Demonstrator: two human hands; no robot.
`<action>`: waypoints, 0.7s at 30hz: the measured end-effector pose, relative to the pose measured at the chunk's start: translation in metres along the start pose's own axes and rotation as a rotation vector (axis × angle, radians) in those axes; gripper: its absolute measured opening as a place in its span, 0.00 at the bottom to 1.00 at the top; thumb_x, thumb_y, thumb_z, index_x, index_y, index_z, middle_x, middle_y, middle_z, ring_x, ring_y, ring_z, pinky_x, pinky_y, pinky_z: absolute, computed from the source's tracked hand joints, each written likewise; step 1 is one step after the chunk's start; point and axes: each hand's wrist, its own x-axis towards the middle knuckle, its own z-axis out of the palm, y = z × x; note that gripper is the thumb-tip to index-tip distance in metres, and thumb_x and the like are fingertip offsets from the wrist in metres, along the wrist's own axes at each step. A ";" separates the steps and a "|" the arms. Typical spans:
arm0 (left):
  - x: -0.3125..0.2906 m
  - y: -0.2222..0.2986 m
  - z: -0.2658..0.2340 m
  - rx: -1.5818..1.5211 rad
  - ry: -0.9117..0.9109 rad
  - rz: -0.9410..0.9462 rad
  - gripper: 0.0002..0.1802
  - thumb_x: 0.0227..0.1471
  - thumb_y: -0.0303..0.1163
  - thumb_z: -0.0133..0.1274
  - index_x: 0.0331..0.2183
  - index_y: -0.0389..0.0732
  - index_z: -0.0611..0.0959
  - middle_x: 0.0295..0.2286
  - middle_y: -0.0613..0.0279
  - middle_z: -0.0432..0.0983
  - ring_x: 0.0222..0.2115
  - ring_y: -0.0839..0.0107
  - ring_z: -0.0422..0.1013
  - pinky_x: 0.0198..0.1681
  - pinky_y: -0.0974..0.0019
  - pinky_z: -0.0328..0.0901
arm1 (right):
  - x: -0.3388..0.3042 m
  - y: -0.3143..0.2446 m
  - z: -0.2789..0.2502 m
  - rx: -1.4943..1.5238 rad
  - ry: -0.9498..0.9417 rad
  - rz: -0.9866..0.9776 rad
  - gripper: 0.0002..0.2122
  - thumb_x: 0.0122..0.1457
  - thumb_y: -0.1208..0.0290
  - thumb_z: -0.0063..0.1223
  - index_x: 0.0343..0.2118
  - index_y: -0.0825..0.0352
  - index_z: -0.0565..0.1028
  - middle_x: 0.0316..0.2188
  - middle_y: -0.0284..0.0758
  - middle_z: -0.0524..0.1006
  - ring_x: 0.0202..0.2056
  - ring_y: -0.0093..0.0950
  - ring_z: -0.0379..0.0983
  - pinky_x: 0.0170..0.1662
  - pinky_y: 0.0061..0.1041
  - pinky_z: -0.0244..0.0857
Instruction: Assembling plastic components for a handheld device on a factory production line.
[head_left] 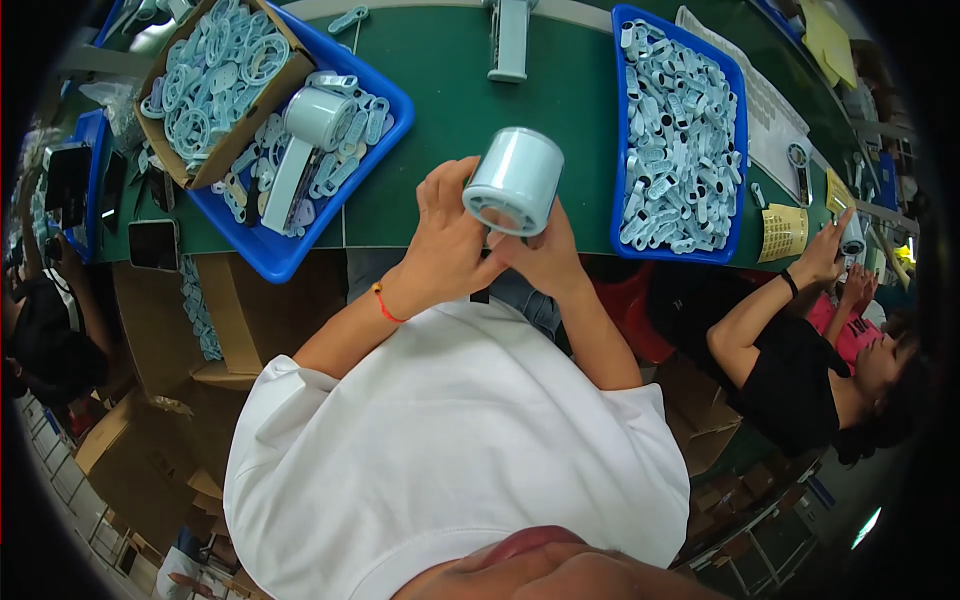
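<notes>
Over the table's front edge, both of my hands hold a glossy pale blue cylindrical housing. It is tilted, and a ring of openings shows at its lower end. My left hand grips it from the left and below, fingers bent against its side. From the lower right, my right hand closes around its underside, with some fingertips hidden behind it. Whether a handle continues below between the hands, I cannot tell. A similar pale blue cylinder with a long handle lies on the blue tray at left.
A cardboard box of pale blue rings sits on the left tray among loose parts. At right stands a blue tray full of small pale blue pieces. A pale blue upright fixture stands at the back. A co-worker's arm is at right.
</notes>
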 end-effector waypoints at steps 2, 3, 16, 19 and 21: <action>0.003 0.006 -0.009 0.203 0.035 0.068 0.37 0.39 0.35 0.59 0.50 0.32 0.64 0.48 0.48 0.55 0.49 0.48 0.52 0.50 0.49 0.49 | 0.007 0.001 0.006 -0.320 0.083 -0.177 0.30 0.43 0.74 0.62 0.50 0.68 0.62 0.40 0.33 0.70 0.38 0.21 0.69 0.39 0.21 0.65; 0.003 0.011 -0.020 0.163 0.007 0.041 0.35 0.36 0.31 0.61 0.49 0.33 0.68 0.48 0.48 0.56 0.48 0.50 0.55 0.49 0.52 0.54 | 0.009 -0.002 0.005 -0.322 0.089 -0.199 0.30 0.43 0.74 0.62 0.50 0.68 0.62 0.40 0.33 0.70 0.38 0.21 0.69 0.39 0.21 0.65; 0.278 -0.112 -0.076 0.326 0.048 0.181 0.20 0.47 0.22 0.42 0.44 0.46 0.76 0.44 0.60 0.68 0.36 0.63 0.70 0.37 0.62 0.66 | 0.020 0.033 -0.039 -1.129 0.215 -0.556 0.15 0.46 0.69 0.59 0.38 0.63 0.71 0.37 0.36 0.71 0.40 0.35 0.68 0.46 0.34 0.61; 0.340 -0.151 -0.038 0.481 -0.181 0.149 0.34 0.41 0.17 0.40 0.51 0.54 0.70 0.56 0.63 0.55 0.49 0.58 0.65 0.46 0.57 0.65 | 0.013 0.051 -0.039 -0.517 0.297 -0.357 0.19 0.44 0.75 0.60 0.40 0.67 0.67 0.34 0.35 0.70 0.32 0.28 0.69 0.36 0.27 0.64; 0.363 -0.177 -0.018 0.478 -0.224 0.115 0.28 0.47 0.27 0.45 0.52 0.56 0.70 0.56 0.66 0.56 0.49 0.60 0.66 0.49 0.58 0.63 | 0.016 0.035 -0.033 -0.706 0.361 -0.434 0.18 0.44 0.73 0.60 0.38 0.67 0.67 0.32 0.35 0.70 0.32 0.28 0.69 0.36 0.25 0.63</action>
